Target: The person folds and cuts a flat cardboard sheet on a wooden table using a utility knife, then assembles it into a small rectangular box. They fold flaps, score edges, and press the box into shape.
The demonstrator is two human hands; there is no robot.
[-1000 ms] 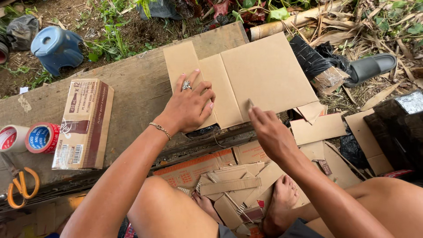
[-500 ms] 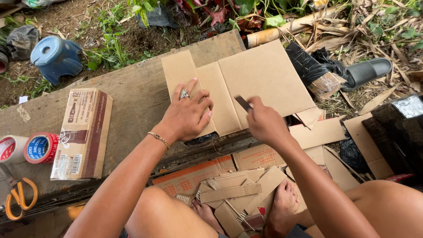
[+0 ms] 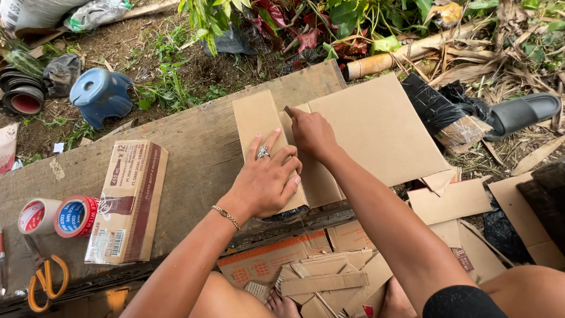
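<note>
Left hand [image 3: 268, 182] flat, fingers spread, pressing cardboard sheet [image 3: 376, 129] onto desk [image 3: 194, 147]; right hand [image 3: 312, 132] gripping small blade [image 3: 288, 109] just beyond.

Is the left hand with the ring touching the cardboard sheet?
Touching. The head view shows the left hand pressed flat, palm down, on the cardboard sheet, no gap under its fingers.

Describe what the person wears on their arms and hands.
Both arms are bare, with no sleeves or gloves. The left hand has a silver ornate ring on a finger, and a thin gold-coloured chain bracelet circles its wrist. The right hand shows no ring, watch or bracelet.
</note>
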